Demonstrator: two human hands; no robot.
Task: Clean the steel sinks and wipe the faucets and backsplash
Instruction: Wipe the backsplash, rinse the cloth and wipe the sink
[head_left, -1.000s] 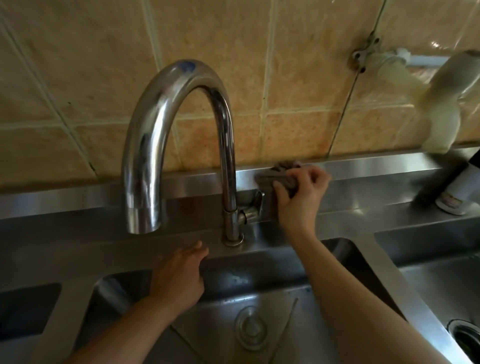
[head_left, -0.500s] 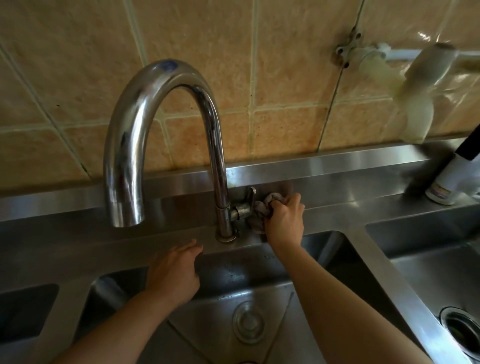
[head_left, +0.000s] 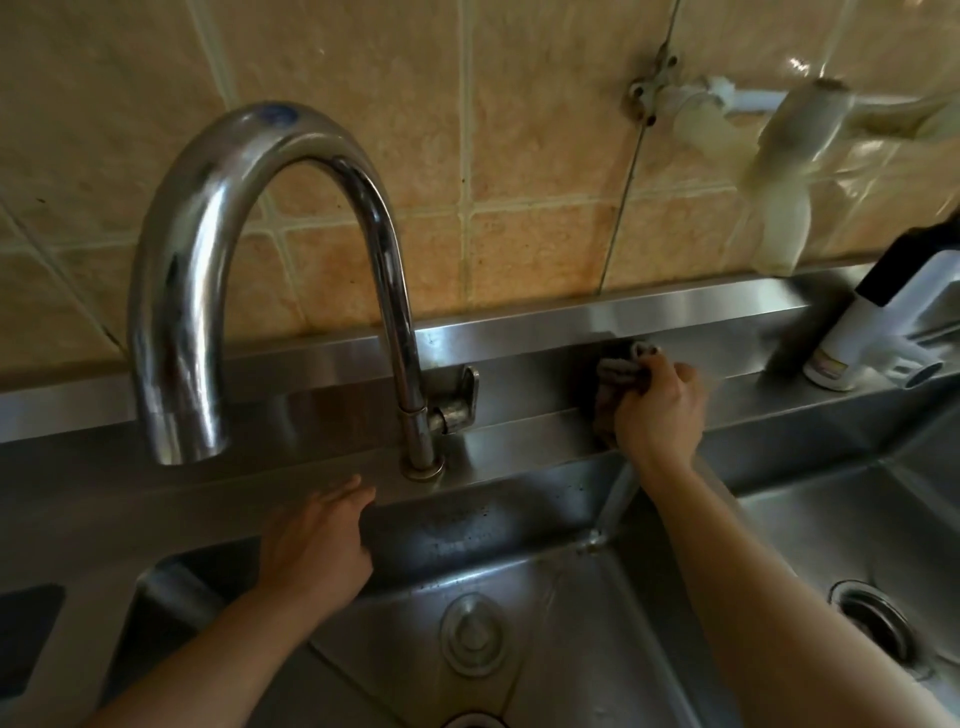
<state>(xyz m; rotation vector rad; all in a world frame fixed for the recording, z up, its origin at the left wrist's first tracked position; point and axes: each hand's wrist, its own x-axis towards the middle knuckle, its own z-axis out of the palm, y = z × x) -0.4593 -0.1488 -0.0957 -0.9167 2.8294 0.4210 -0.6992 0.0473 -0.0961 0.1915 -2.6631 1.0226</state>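
One grey cloth (head_left: 621, 379) is bunched in right hand (head_left: 657, 415), fingers clamped on it, pressed to steel backsplash (head_left: 545, 338) right of faucet (head_left: 291, 249). Left hand (head_left: 317, 545), fingers relaxed, rests on sink (head_left: 519, 519) edge. Step: backsplash wiping. Next probably needs more strokes w/ firm pressure.

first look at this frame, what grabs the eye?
The big chrome gooseneck faucet arching over the middle steel sink fills the left centre. To its right, the right hand grips a grey cloth against the steel backsplash, while the left hand rests on the sink's back rim. At upper right, a white tap juts from the tan tiled wall.
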